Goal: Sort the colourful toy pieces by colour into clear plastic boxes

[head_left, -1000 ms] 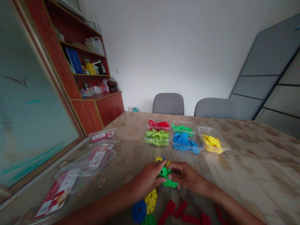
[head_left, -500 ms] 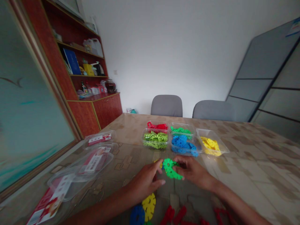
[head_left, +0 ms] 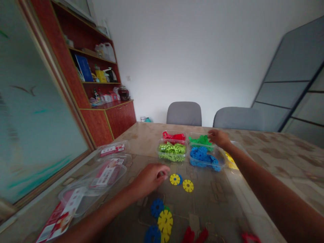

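Observation:
My right hand (head_left: 219, 137) reaches out over the clear tub of green pieces (head_left: 201, 139), its fingers curled on a green piece at the tub's right edge. My left hand (head_left: 150, 177) rests on the table with fingers curled in and nothing visible in them. Just right of it lie a yellow disc (head_left: 174, 179) stacked on a blue one and a second yellow disc (head_left: 188, 185). Tubs of red (head_left: 173, 136), lime (head_left: 172, 152), blue (head_left: 204, 157) and yellow pieces (head_left: 230, 158) sit around the green tub.
Near me lie a blue disc (head_left: 157, 207), a yellow disc (head_left: 165, 221), another blue disc (head_left: 152, 233) and red pieces (head_left: 194, 235). Clear lids with red labels (head_left: 106, 171) are spread at the left. Two grey chairs (head_left: 184, 113) stand behind the table, and a wooden cabinet (head_left: 108, 116) at the left.
My right hand has carried the green pieces from between both hands out to the green tub. My left hand has let go and drawn back left. Two yellow discs now lie uncovered.

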A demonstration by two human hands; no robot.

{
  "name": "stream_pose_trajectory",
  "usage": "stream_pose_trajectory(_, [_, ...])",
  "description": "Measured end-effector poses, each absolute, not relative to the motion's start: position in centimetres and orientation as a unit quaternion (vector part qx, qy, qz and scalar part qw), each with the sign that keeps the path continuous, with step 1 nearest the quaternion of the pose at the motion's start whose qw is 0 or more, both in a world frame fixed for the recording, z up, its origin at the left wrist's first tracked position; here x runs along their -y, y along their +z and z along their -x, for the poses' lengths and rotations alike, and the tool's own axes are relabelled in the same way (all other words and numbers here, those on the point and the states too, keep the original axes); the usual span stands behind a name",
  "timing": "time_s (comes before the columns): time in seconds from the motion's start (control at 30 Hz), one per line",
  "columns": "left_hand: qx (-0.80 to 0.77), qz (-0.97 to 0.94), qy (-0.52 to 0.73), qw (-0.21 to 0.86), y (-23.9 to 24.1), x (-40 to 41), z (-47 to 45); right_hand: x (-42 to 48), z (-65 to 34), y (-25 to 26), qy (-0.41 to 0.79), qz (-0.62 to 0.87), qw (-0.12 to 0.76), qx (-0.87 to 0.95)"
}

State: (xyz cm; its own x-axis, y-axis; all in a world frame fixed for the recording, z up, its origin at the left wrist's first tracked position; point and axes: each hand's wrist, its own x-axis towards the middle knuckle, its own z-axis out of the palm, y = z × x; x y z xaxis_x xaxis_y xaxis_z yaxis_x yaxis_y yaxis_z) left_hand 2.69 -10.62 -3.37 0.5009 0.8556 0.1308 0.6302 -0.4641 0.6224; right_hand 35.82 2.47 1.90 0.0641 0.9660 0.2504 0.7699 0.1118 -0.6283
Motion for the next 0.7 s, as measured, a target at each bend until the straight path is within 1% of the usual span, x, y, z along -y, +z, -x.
stream_pose_trajectory(0.17, [-0.407, -0.856, 0.16, 0.276, -2.2, 10.8, -1.8, -0.4, -36.0, 1.1, 0.165, 0.638, 0.324, 0.679])
stream_pose_trajectory(0.33, [-0.372, -0.872, 0.12, 0.293, -0.5, 11.6, -1.5, 6.8, -35.3, 0.2, 0.245, 0.552, 0.304, 0.737])
stream_pose_trajectory(0.4, [-0.374, -0.873, 0.135, 0.283, -0.9, 11.9, -2.0, 10.1, -34.9, -0.6, 0.298, 0.477, 0.272, 0.781])
stream_pose_trajectory(0.47, [-0.379, -0.874, 0.17, 0.252, -1.8, 12.2, -3.0, 12.9, -34.7, -1.5, 0.302, 0.45, 0.224, 0.81])
stream_pose_trajectory(0.57, [-0.382, -0.878, 0.203, 0.203, -3.3, 12.4, -4.6, 15.4, -34.6, -2.9, 0.293, 0.458, 0.185, 0.819])
stream_pose_trajectory(0.7, [-0.389, -0.879, 0.196, 0.195, -4.3, 12.1, -5.6, 15.6, -34.4, -4.5, 0.28, 0.466, 0.174, 0.821])
